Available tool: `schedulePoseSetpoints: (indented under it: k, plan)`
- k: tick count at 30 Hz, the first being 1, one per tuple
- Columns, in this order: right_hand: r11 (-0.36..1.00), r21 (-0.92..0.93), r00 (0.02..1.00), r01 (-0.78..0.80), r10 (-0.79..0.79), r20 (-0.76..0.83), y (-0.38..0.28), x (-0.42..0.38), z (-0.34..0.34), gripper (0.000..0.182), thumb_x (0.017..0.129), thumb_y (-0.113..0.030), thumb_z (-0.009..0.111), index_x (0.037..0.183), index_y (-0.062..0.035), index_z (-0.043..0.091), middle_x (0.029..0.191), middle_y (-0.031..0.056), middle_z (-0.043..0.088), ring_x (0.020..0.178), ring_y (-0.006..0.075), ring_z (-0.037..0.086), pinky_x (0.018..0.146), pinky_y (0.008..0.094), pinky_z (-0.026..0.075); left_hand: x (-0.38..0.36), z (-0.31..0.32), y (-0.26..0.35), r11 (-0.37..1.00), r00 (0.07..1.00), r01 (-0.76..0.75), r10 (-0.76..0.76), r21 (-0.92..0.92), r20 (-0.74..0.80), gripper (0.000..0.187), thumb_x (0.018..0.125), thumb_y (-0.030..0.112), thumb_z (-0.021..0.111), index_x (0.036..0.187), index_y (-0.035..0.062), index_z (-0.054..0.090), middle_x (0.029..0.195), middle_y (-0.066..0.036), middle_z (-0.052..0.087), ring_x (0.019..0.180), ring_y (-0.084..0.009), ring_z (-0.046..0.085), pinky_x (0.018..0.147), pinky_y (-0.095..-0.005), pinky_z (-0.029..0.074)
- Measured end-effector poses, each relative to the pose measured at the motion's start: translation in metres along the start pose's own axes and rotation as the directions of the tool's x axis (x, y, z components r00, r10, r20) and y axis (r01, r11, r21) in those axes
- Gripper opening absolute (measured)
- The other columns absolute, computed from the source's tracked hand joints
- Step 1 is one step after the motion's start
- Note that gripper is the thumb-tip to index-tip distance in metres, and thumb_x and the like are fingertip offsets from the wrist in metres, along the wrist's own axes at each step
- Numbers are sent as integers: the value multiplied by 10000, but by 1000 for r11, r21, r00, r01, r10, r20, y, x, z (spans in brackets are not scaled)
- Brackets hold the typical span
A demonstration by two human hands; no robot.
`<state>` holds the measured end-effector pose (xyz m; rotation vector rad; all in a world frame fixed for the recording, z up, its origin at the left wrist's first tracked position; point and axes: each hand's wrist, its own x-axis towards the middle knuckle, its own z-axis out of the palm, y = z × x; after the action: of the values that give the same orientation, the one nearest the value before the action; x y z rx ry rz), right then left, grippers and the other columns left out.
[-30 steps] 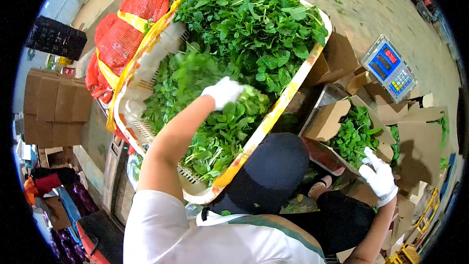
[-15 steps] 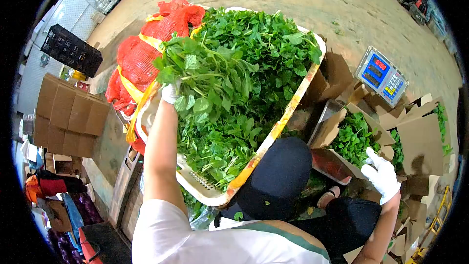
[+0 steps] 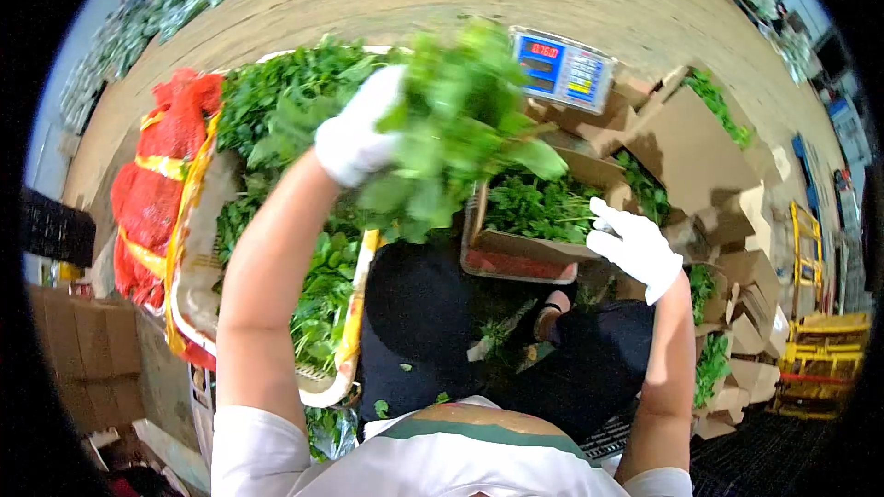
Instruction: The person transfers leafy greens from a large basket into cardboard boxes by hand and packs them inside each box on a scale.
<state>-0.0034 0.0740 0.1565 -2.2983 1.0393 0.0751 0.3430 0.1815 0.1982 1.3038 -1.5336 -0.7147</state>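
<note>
My left hand (image 3: 361,133), in a white glove, is closed around a large bunch of leafy green mint (image 3: 451,129), blurred by motion. The bunch hangs between the white crate (image 3: 193,285) of mint on the left and an open cardboard box (image 3: 543,247) on the right. Inside that box lies more mint (image 3: 534,207). At the box's right edge is my gloved right hand (image 3: 640,256), its thumb and fingers apart and nothing visible between them. A metal scale tray (image 3: 516,264) shows under the box.
The scale's display (image 3: 562,69) stands behind the box. More cardboard boxes (image 3: 691,156) with greens crowd the right side. Red mesh sacks (image 3: 157,198) lean along the crate's left side. Yellow metal frames (image 3: 824,350) are at far right.
My left hand has lifted the mint bunch and carried it right, from over the crate toward the box. The view has turned right. My right hand remains by the box.
</note>
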Motion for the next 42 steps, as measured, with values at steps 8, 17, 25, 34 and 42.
schedulePoseSetpoints:
  k: [8,17,25,34,42]
  plan:
    - [993,-97,984,-69,52,-170,18,-16,-13,417,778,-350,584,1029,-18,578,866,135,625,776,275,593,696,346,457,95,221,-34,771,924,-2,-242,637,296,247,795,124,440,986,-7,526,914,-212,608,848,-339,600,726,-418,487]
    - [961,276,980,-24,77,-183,36,-15,-14,401,783,-268,606,1096,-22,559,820,115,631,669,171,590,638,277,468,101,276,-94,696,764,-61,-428,715,482,1094,516,226,768,1389,99,120,1127,-194,489,1020,-339,520,909,-434,399]
    - [728,665,679,168,404,-613,46,-16,-27,219,808,-71,557,1009,-7,615,742,20,609,617,60,506,545,194,413,73,146,-10,806,919,-262,41,530,392,496,638,53,623,1125,97,534,1077,-147,545,996,-318,524,880,-365,430]
    - [877,-161,890,-452,433,-141,37,53,2,549,827,-507,445,992,8,533,982,206,596,904,348,585,768,405,462,56,196,-28,531,844,-525,221,665,489,577,676,206,665,1202,128,440,1251,-155,429,1145,-327,415,970,-419,332]
    - [968,-118,951,-223,189,-244,87,72,48,361,847,-359,449,894,-23,570,863,207,584,832,339,565,733,405,441,74,248,-90,522,640,-270,-531,809,556,883,718,415,659,1400,253,122,1447,-122,124,1324,-360,102,1026,-585,143]
